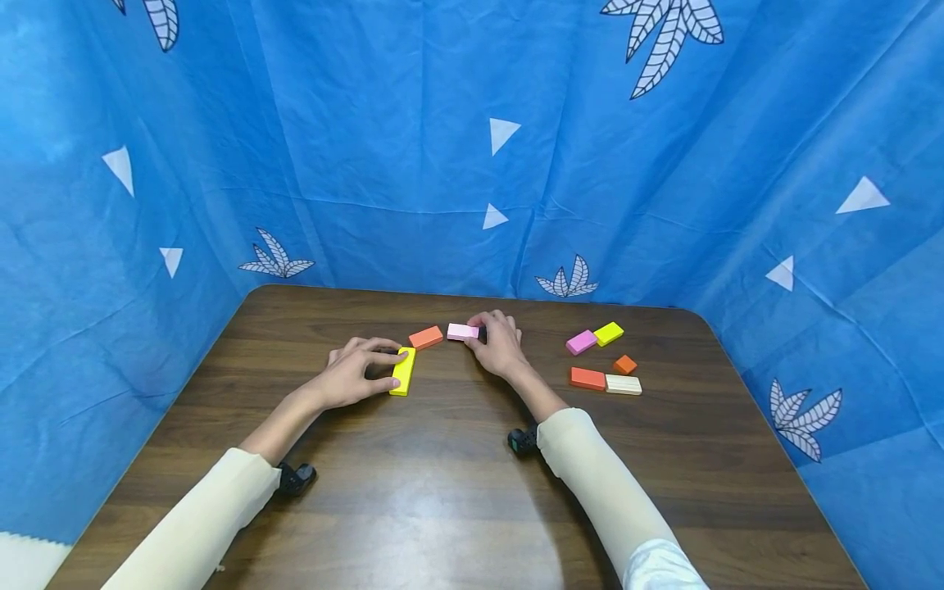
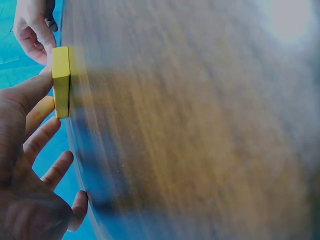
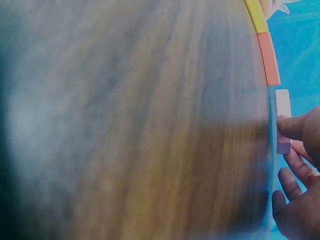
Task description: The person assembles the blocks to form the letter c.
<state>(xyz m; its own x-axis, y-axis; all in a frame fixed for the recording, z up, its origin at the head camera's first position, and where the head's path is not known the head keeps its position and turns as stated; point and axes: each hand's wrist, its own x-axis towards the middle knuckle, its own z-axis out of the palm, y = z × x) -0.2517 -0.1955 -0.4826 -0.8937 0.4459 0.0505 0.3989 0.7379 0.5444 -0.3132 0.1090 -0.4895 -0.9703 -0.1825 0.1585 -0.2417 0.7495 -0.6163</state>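
Note:
On the left of the table my left hand (image 1: 352, 375) pinches a yellow block (image 1: 402, 371) between thumb and forefinger, its other fingers spread. The block's end face shows in the left wrist view, with the thumb against it. My right hand (image 1: 499, 346) holds a pale pink block (image 1: 462, 332) by its right end, thumb on the near side. An orange block (image 1: 425, 338) lies between the two held blocks. Its left end meets the top of the yellow block, and a small gap separates it from the pale pink one.
Right of my right hand, a pink block (image 1: 581, 342) and a yellow block (image 1: 609, 333) lie end to end. Nearer are a red block (image 1: 587, 378), a cream block (image 1: 623, 384) and a small orange block (image 1: 624, 365). Blue cloth (image 1: 383, 164) hangs behind the table (image 1: 413, 492).

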